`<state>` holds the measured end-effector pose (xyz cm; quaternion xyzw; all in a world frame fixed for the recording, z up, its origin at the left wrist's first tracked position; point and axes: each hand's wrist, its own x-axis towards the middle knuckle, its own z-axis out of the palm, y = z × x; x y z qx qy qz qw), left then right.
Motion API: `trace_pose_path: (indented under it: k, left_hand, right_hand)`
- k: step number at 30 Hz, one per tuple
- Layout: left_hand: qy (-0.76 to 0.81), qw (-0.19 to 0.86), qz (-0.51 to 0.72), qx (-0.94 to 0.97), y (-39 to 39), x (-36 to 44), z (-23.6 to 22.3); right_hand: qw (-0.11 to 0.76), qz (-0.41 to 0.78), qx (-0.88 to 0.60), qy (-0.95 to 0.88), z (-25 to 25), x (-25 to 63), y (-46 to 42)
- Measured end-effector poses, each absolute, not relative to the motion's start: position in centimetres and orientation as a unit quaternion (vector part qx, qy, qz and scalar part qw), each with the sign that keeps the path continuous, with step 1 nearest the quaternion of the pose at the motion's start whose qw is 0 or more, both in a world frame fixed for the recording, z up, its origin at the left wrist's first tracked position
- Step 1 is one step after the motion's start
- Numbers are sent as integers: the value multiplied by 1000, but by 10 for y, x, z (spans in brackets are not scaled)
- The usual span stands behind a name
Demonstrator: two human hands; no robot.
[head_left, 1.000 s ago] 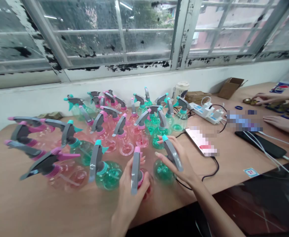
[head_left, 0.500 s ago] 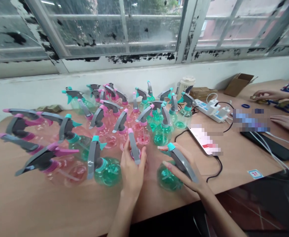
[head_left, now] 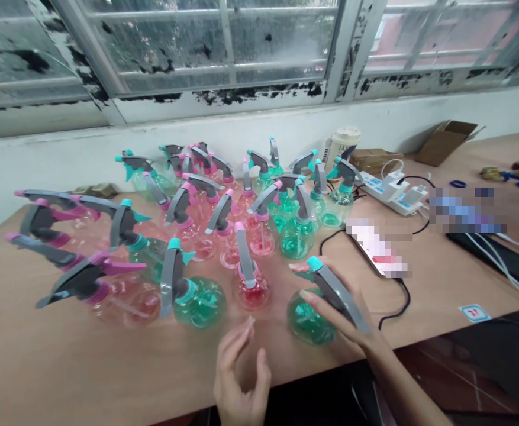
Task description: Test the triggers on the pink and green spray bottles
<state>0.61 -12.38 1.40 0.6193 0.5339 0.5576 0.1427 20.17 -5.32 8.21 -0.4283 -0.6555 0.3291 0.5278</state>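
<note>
"Now that your left hand (head_left: pixel 238 387) has let go of the pink bottle (head_left: pixel 251 290), what has changed for you?"

"Half a second ago you had that bottle by its neck. You have since drawn back towards six o'clock, so it stands upright and free on the table (head_left: pixel 86 378), at twelve o'clock from your left hand. Your left fingers are loosely curled, with thumb and fingertips apart and nothing between them."

"And your right hand (head_left: pixel 334 315), at two o'clock from the left?"

"You have stayed with the green bottle (head_left: pixel 310 322): your thumb lies on the near side of its grey sprayer, your fingers on the far side, closed about its neck. How hard you press, I can't tell from here."

"So what does that mean for your work?"

"I'd judge that the pink one is settled, since it stands without support at the front of the group. You are now tending one bottle instead of two. A second green bottle (head_left: pixel 201 302) stands at eleven o'clock from your left hand, untouched, and you have the phone (head_left: pixel 370 242) near your right hand, at one o'clock from it."
</note>
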Motion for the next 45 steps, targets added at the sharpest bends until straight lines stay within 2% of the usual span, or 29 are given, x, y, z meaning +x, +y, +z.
trace_pose_path:
  k: [4, 9, 17, 21, 24, 28, 30, 40, 45]
  left_hand:
    - [584, 189, 524, 591, -136, 7, -5]
    - [623, 212, 493, 570, -131, 2, -9]
    - [627, 282, 471, 553, -118, 2, 1]
    - [622, 401, 450, 499, -105, -5, 11]
    - [613, 480, 406, 478, -93, -11, 17]
    - [618, 473, 367, 509, -86, -13, 21]
    - [618, 459, 352, 532, -86, -12, 21]
    - [615, 451, 340, 550, -82, -9, 17]
    - [610, 460, 340, 548, -81, -9, 19]
  right_hand:
    - [544, 438, -423, -578, 70, 200, -53]
    - [553, 423, -460, -552, 70, 199, -55]
    - [546, 452, -403, -578, 88, 204, -52]
    - [535, 436, -431, -582, 87, 208, -45]
    - [536, 365, -463, -605, 88, 208, -41]
    - [540, 230, -487, -647, 94, 202, -37]
    - [531, 208, -487, -662, 97, 198, -34]
    - [513, 211, -476, -682, 101, 191, -24]
    - [519, 261, -480, -657, 105, 189, -30]
